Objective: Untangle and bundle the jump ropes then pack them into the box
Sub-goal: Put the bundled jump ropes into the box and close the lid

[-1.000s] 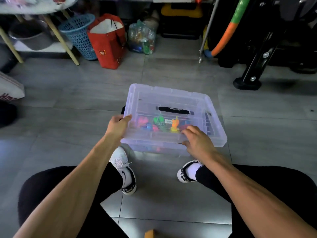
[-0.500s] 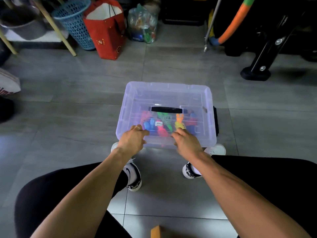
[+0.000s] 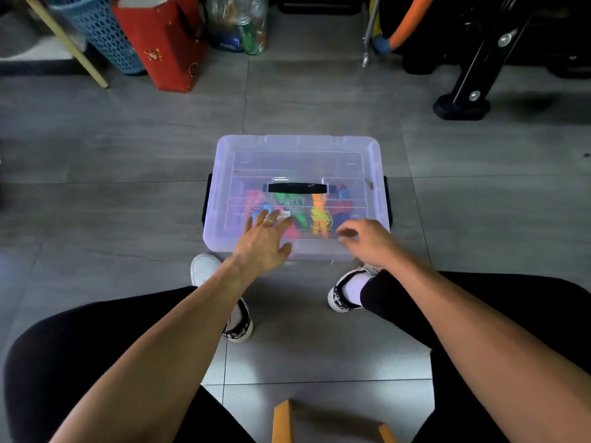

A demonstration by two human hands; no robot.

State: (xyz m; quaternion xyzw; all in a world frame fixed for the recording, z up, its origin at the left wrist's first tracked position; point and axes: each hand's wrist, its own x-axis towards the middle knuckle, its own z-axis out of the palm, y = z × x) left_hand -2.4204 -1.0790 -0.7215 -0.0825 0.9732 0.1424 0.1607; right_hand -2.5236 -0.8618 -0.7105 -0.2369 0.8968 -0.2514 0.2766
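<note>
Nearest the camera, the person's two forearms reach forward over dark-trousered knees, with a pair of white sneakers (image 3: pixel 204 268) planted on the grey tiled floor (image 3: pixel 128 161) just this side of the box.

The left hand (image 3: pixel 263 241) lies with fingers spread and straight across the near part of the lid (image 3: pixel 297 155), a ring on one finger; it grips nothing. The right hand (image 3: pixel 364 239) hovers at the lid's near right corner, fingers loosely curled and empty; whether it touches the plastic I cannot tell.

The clear plastic box (image 3: pixel 382 215) sits on the floor with its lid on and a black handle (image 3: pixel 297 188) at the centre. Through the lid the jump ropes (image 3: pixel 319 215) show as bundles of pink, green, orange, yellow and blue, packed side by side inside. By this look the packing is done and the lid is being pressed home.

The risk lies in the closure: pressing only on the near edge could leave the far side unseated, and the dark side latches look not yet snapped, so lifting by the handle might spill the bundles.

Further back stand a red bag (image 3: pixel 163 43) and a blue basket (image 3: pixel 102 33).
</note>
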